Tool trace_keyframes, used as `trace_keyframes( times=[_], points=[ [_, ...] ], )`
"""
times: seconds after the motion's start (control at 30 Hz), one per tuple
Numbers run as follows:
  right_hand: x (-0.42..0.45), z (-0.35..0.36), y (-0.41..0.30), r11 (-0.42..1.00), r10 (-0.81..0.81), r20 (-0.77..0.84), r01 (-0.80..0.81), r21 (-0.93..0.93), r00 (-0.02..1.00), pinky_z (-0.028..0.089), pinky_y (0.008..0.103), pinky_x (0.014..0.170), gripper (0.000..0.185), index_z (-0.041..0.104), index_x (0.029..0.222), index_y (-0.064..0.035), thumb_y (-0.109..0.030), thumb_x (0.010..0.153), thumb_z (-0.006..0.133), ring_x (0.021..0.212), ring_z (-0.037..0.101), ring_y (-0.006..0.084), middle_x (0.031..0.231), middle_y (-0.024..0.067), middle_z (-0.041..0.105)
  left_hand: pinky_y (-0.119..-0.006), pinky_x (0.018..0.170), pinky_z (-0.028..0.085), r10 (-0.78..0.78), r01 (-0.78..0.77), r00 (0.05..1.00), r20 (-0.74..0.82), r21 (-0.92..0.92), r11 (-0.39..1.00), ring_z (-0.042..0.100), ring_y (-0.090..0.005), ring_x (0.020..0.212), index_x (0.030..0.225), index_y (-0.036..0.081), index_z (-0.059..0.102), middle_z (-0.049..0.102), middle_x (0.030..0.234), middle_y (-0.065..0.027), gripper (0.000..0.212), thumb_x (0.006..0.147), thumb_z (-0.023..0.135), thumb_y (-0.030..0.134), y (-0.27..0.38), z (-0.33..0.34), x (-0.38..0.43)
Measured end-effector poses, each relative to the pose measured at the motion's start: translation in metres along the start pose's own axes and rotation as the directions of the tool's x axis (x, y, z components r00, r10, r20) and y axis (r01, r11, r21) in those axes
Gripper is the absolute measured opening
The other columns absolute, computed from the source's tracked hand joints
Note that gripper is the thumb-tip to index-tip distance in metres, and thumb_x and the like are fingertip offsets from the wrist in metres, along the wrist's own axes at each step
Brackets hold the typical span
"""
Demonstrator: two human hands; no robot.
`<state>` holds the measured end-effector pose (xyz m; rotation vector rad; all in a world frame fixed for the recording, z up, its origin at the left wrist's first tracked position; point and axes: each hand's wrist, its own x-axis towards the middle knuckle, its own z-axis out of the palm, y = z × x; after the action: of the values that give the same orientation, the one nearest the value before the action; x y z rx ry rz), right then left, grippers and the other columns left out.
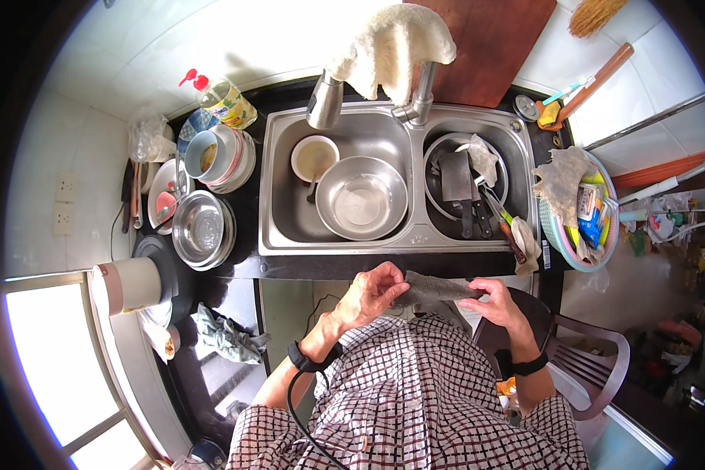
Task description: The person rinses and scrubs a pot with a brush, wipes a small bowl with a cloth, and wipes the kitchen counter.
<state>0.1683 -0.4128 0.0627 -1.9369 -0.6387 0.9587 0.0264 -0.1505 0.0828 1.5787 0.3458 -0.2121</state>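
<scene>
A grey cloth (433, 289) is stretched between my two hands, just in front of the counter edge. My left hand (371, 295) pinches its left end between thumb and fingers. At the other end, my right hand (493, 301) grips a corner the same way. Beyond them is a double stainless steel sink (341, 245). Its left basin holds a metal bowl (362, 198) and a small white bowl (315, 157) with cloudy liquid. In the right basin, a cleaver (456, 176) and other knives lie across a round metal pan (436, 141).
Stacked metal bowls (198, 229), crockery (235, 158) and a dish soap bottle (229, 104) crowd the left counter. A plastic basket (555, 232) of cloths and packets stands right of the sink. The faucet (420, 100) carries a draped towel (393, 47). A chair (593, 352) is at my right.
</scene>
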Motion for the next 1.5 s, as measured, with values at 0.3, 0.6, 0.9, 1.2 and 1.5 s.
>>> trace_keyframes(
  times=[0.3,0.6,0.9,1.2,1.5],
  points=[
    [-0.003,-0.04,-0.019,0.984,-0.158,-0.158,0.168,0.057,0.975,0.04,0.0214,0.059,0.013,0.061,0.082,0.0035,0.0,0.074,0.071,0.067,0.051,0.0067,0.075,0.0016,0.053,-0.023,0.056,0.051,0.0,0.0,1.0,0.004,-0.134,0.991,0.054,-0.006,0.06,0.09,0.003,0.048,0.053,0.067,0.0011,0.015,0.091,0.058,0.014,0.026,0.013,0.01],
    [0.042,-0.02,0.041,0.931,-0.333,-0.567,0.168,-0.324,0.753,0.049,0.0329,0.073,0.027,0.064,0.101,-0.0017,-0.005,0.074,0.07,0.081,0.062,0.0265,0.091,0.0128,0.062,-0.028,0.082,0.049,0.003,-0.01,0.987,-0.164,-0.041,0.999,0.061,-0.0154,0.093,0.117,-0.001,0.055,0.063,0.106,-0.0102,0.032,0.093,0.055,0.02,-0.022,-0.003,0.013],
    [0.031,0.042,0.062,0.965,-0.261,-0.354,0.234,-0.118,0.898,0.048,0.0253,0.056,0.008,0.065,0.088,0.0022,0.0,0.081,0.063,0.064,0.061,0.0163,0.076,0.0113,0.064,-0.024,0.056,0.049,-0.296,0.268,0.887,-0.356,-0.126,0.955,0.059,-0.008,0.062,0.09,-0.001,0.067,0.065,0.068,-0.0051,0.021,0.09,0.058,0.017,-0.094,-0.029,-0.045],
    [0.033,0.037,0.051,0.998,-0.061,-0.269,0.06,-0.014,0.961,0.048,0.0227,0.054,0.012,0.064,0.089,0.003,-0.008,0.087,0.06,0.057,0.055,0.0086,0.066,0.0045,0.059,-0.023,0.057,0.051,-0.303,0.269,0.842,-0.447,-0.14,0.953,0.062,-0.0095,0.06,0.086,-0.001,0.067,0.066,0.066,-0.0052,0.025,0.086,0.064,0.023,-0.09,-0.026,-0.072],
    [0.066,0.043,0.03,0.982,-0.147,-0.143,0.127,-0.139,0.979,0.039,0.0246,0.049,0.016,0.063,0.084,0.0019,-0.013,0.087,0.061,0.052,0.05,0.0082,0.058,0.0034,0.056,-0.023,0.056,0.051,-0.313,0.232,0.772,-0.554,-0.213,0.949,0.062,-0.0091,0.059,0.081,-0.001,0.066,0.065,0.065,-0.005,0.028,0.086,0.066,0.027,-0.093,-0.023,-0.092]
  ],
)
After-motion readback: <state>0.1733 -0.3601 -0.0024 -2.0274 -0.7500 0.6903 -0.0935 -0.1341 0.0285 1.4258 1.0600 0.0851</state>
